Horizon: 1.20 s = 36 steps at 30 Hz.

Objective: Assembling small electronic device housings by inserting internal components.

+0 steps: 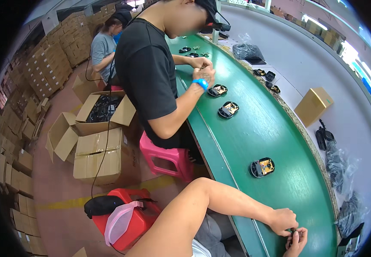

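Note:
My left arm reaches across the green work surface from the lower edge. My left hand is closed, its fingertips meeting those of my right hand near the lower right. Between the fingers shows a small black part, mostly covered, so its kind cannot be made out. My right hand pinches it with the thumb on top. Whether the left fingers also grip it is hard to see. Farther up the surface, nearest to my hands, lies an open black housing with an amber circuit board inside.
Two similar open housings lie farther along the green belt. A co-worker in black works at its left edge on a pink stool. Cartons and a red stool stand left; plastic bags lie right.

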{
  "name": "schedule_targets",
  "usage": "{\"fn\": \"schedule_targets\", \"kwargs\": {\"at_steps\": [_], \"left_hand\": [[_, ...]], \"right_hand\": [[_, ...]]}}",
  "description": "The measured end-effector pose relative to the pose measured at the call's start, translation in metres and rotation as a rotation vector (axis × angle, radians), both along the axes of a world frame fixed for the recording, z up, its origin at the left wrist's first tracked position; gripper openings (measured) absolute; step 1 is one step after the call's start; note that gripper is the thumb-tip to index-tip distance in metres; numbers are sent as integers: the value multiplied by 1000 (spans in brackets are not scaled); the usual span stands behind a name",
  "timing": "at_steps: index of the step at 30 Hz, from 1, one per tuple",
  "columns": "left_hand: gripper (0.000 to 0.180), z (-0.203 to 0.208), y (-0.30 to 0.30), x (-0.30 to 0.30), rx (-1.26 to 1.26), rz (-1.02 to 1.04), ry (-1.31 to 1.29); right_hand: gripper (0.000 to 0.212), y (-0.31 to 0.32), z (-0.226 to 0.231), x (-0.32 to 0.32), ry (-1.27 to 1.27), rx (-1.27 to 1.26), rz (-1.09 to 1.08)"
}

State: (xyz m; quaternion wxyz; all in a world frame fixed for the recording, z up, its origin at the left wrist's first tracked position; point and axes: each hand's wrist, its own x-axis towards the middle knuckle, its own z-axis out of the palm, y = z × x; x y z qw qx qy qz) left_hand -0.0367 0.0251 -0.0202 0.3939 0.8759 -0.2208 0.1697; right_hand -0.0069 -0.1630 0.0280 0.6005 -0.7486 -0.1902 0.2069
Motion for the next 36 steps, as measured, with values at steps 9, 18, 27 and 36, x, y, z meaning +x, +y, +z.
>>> {"fn": "schedule_targets", "kwargs": {"at_steps": [9,18,27,36], "left_hand": [[28,-4,-2,-1,-57,-16,-61],[19,-2,-2,-1,-140,-15,-93],[19,-1,-3,-1,-197,45,-63],[20,1,-2,0,-194,47,-30]], "right_hand": [[17,6,19,-2,234,-48,-19],[17,4,27,1,517,68,38],[12,5,19,-4,451,107,48],[9,2,18,-3,427,87,31]]}}
